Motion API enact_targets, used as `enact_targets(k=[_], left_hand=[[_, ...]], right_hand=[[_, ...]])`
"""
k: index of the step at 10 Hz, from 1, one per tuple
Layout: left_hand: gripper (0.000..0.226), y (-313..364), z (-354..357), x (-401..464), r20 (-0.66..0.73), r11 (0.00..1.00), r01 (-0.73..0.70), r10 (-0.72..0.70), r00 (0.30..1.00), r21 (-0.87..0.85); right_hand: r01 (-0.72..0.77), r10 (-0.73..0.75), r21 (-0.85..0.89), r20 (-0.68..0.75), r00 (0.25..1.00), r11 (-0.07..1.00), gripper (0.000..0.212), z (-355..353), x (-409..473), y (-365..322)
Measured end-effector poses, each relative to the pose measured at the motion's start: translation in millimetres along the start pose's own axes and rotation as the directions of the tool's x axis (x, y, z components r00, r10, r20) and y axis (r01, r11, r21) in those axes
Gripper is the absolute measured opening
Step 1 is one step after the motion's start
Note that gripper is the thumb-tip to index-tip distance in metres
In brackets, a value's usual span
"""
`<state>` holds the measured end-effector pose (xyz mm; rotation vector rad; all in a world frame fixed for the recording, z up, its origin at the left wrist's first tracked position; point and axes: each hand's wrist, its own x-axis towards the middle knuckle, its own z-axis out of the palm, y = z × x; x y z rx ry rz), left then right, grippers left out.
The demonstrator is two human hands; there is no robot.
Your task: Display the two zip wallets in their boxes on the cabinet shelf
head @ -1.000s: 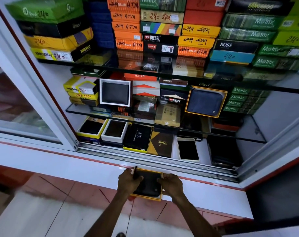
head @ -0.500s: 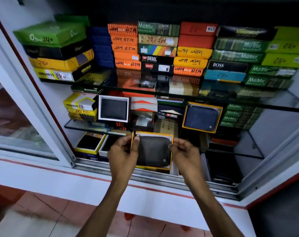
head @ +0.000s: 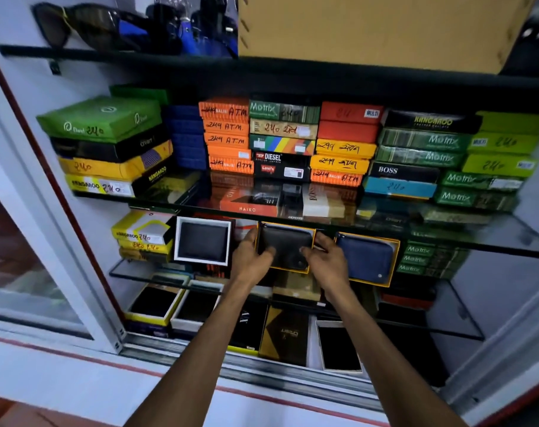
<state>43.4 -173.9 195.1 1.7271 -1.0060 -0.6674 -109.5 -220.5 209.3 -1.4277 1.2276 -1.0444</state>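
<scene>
White cabinet framing surrounds a set of glass shelves packed with wallet boxes, seen from the head camera looking forward and slightly down. On the middle glass shelf (head: 493, 245) both hands hold a black zip wallet (head: 288, 246) in its yellow-rimmed box (head: 314, 238), propped upright facing out. The left hand (head: 251, 257) clasps the box's left edge, thumb lying across the wallet's lower front; the right hand (head: 325, 261) grips the lower right corner, thumb also on the front. The fingers behind the box are hidden, and whether its base rests on the glass cannot be told, since the hands cover the lower edge.

Just right of it stands a blue zip wallet (head: 366, 258) in a matching yellow-rimmed box (head: 394, 263), tilted back, its left edge partly covered by the right hand. To the left, a dark wallet in a white-framed box (head: 203, 243) stands upright.

Above, stacks of closed boxes (head: 342, 146) in orange, green, yellow and black fill the upper shelf, with handwritten numbers on many; some labels are blurred. Sunglasses (head: 77, 24) and a brown carton (head: 376, 29) on the top shelf are cut off by the frame. Below, open boxes on the cabinet floor are partly hidden by the forearms.
</scene>
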Motion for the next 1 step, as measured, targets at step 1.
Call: enact_targets(k=[1], left_hand=[[0.062, -0.2, 2.5, -4.0, -0.040, 0.997, -0.057, 0.059, 0.997, 0.046]], right_hand=[[0.038, -0.037, -0.034, 0.022, 0.999, 0.999, 0.065, -2.9, -4.5, 4.4]])
